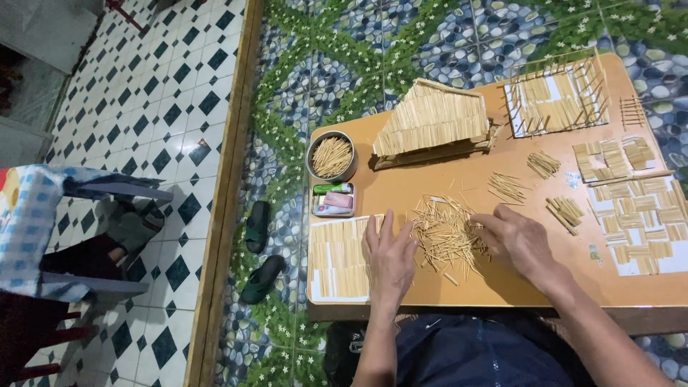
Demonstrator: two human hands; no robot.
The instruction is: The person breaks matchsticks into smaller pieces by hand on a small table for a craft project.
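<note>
In front of the stick-built roof [432, 118] on the desk [459, 283], the left hand [390, 258] lies flat, holding nothing, on a half-filled stick panel [338, 258], the right hand [517, 240] fingers the loose sticks [448, 233], many evidently unglued.

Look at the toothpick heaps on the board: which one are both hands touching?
The loose, tangled pile at the front middle, between the left hand and right hand. The small bundles farther right lie untouched, and the round tin holds its sticks.
</note>
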